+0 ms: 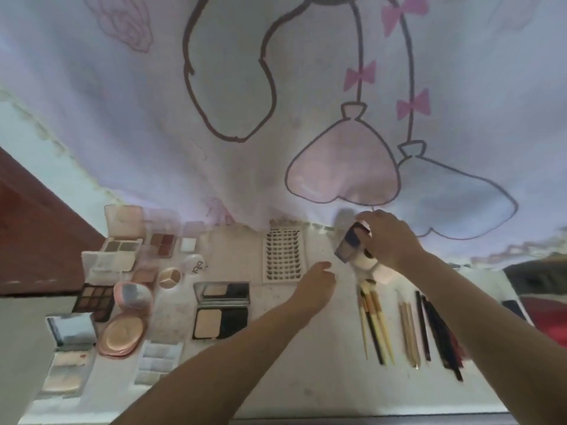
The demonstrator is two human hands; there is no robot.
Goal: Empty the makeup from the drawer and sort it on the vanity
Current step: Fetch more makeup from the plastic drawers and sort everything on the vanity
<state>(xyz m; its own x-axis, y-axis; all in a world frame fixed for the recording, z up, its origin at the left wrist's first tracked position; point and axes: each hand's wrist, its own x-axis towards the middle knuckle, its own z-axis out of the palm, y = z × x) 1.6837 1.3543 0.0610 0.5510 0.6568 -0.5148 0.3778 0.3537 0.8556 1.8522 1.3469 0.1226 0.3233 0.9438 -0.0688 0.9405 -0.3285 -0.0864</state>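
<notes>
Open palettes (122, 289) grouped left; brushes (376, 323) right; blurred, possibly bottle (352, 245) gripped

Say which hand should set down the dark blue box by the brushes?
Right. The right hand already grips the dark blue box, held just above the brushes on the vanity. The left hand hangs loosely curled and empty near the lash tray, farther off.

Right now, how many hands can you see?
2. The left hand hangs open over the vanity, beside the lash tray. The right hand holds a small box above the brushes.
</notes>
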